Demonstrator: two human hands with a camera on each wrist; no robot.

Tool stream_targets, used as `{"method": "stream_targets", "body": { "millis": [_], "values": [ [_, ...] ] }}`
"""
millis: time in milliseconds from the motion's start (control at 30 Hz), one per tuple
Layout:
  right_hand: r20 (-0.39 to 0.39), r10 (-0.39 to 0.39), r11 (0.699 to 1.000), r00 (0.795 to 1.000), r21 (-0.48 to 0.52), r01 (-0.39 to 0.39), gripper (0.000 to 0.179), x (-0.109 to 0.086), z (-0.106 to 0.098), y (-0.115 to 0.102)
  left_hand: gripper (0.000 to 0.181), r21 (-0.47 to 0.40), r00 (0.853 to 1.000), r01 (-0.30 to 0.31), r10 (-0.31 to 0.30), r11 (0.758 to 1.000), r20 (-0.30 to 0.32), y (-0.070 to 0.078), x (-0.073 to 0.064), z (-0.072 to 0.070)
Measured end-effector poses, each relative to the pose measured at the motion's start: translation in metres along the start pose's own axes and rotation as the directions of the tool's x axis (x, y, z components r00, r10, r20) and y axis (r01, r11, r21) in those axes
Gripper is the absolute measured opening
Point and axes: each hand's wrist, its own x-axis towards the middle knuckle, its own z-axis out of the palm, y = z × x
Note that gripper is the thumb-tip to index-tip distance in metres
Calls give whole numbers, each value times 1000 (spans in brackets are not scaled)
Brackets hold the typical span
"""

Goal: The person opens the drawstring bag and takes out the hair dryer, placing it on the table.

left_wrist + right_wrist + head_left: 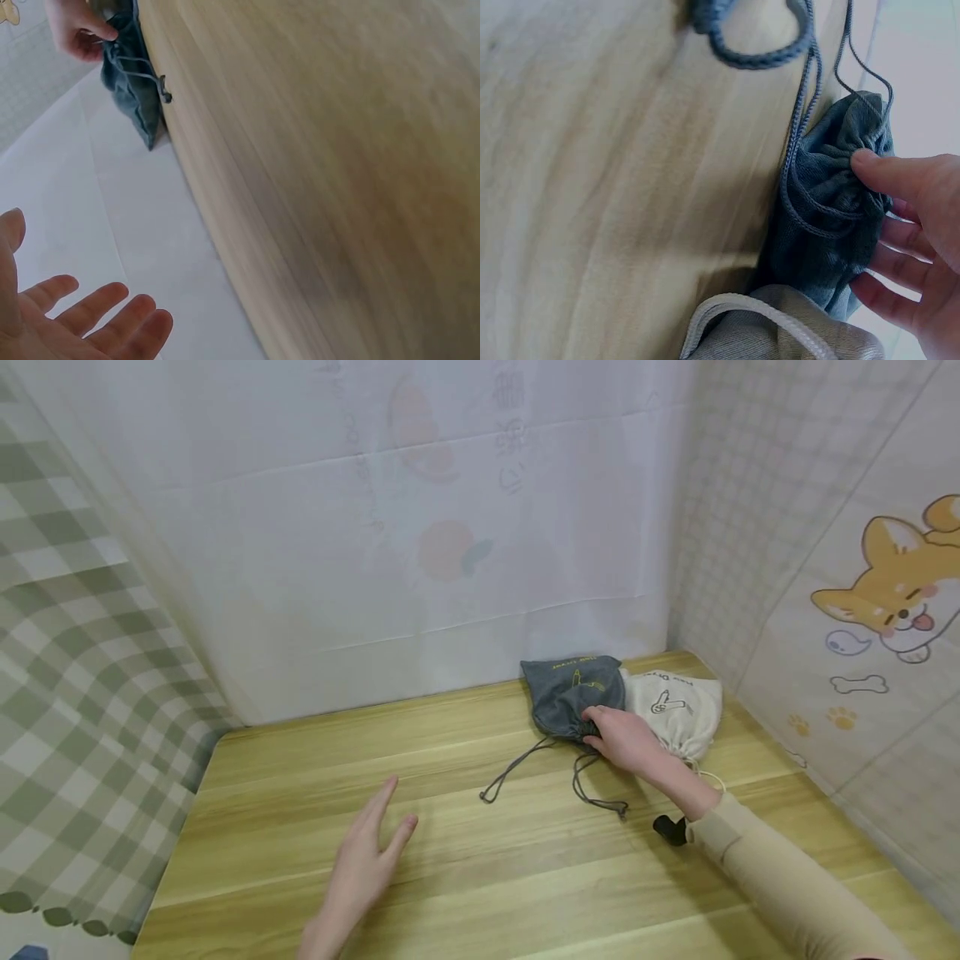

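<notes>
My right hand [628,739] grips the gathered neck of a dark grey drawstring pouch [551,693] at the back right of the table. In the right wrist view the thumb presses on the puckered cloth, with the other fingers on the far side of the pouch [821,255]. Its two grey cords [513,768] trail onto the wood toward me. A cream drawstring pouch [693,714] with a printed drawing lies right beside it, partly behind my wrist. Over the left part of the table my left hand [362,860] hovers with fingers spread, holding nothing.
A small black object [670,829] lies on the wooden table [285,802], partly covered by my right sleeve. White cloth [300,568] hangs behind the table. A green checked curtain [82,610] borders the left, and a printed dog panel [885,710] stands at the right.
</notes>
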Motion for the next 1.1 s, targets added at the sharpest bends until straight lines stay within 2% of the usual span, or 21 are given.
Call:
{"method": "stream_targets", "body": {
  "millis": [167, 367, 500, 733, 867, 1100],
  "values": [
    [26, -39, 999, 999, -5, 39, 36, -1, 7, 3, 67, -13, 1000, 16, -16, 1000, 14, 4, 0, 6],
    [-31, -95, 995, 995, -17, 95, 30, -1, 11, 8, 64, -18, 1000, 3, -3, 1000, 12, 8, 3, 12],
    [-51, -100, 995, 994, -10, 99, 25, -1, 11, 9, 62, -34, 1000, -16, 16, 999, 15, 10, 7, 17],
    [-89, -115, 992, 989, 49, 119, 25, -3, 9, 10, 57, -29, 999, -48, 48, 998, -1, 16, 13, 26],
    [-118, -126, 987, 985, 83, 136, 25, -3, 9, 7, 56, -41, 998, -61, 62, 997, 10, 21, 18, 32],
    [-125, -162, 974, 979, 141, 179, 25, -3, 12, -2, 56, -54, 998, -60, 61, 997, 14, 25, 20, 37]
  ]
}}
